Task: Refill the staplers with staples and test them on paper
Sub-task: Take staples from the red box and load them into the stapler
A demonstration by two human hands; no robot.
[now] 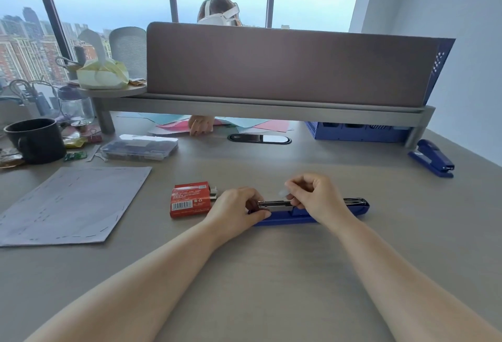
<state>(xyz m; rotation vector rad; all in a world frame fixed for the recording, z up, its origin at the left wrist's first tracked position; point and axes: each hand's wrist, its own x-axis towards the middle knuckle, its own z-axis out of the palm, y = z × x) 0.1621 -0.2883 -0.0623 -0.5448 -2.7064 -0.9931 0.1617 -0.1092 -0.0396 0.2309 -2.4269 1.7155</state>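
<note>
A blue stapler lies opened out flat on the desk in front of me, its metal staple channel exposed. My left hand grips the channel's left end. My right hand pinches something small and silvery over the middle of the channel; I cannot make out what it is. A red staple box sits just left of my left hand, with staples poking out of its right end. A second blue stapler rests shut at the far right. A sheet of paper with several staples along its edges lies at the left.
A black mug, a clear plastic case and small clutter crowd the back left. A grey partition on a raised shelf spans the back, with a blue tray under it. Another person's hand rests on coloured papers beyond.
</note>
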